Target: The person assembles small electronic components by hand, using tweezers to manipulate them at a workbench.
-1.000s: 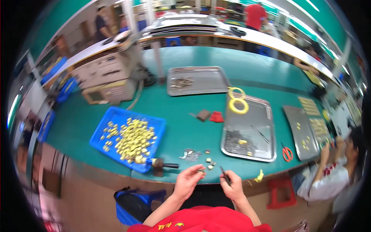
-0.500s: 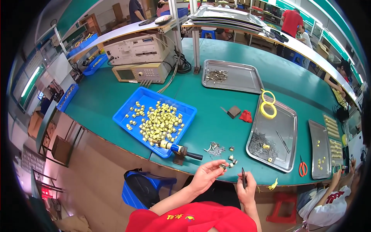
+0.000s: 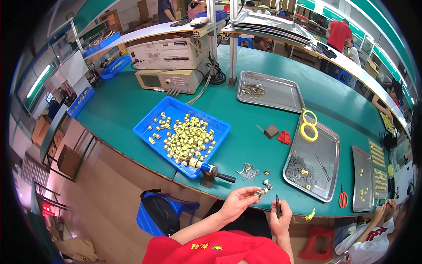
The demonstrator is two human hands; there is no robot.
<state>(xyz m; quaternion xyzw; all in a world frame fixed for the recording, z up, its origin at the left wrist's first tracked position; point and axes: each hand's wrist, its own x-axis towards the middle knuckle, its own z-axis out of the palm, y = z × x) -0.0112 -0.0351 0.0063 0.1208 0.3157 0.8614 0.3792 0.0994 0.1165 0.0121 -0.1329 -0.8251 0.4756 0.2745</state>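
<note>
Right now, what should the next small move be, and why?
Probably bring the dark pointed tool in the right hand over to the small part in the left hand: the fingertips hold the part, while the tool's tip points up beside it, apart from it, with the hands close together.

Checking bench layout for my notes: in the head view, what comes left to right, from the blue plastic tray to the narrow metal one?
Blue plastic rectangular tray, bare left hand, bare right hand holding a slim black pointed tool, large silver metal rectangular tray, orange-handled scissors, narrow grey metal tray.
</note>
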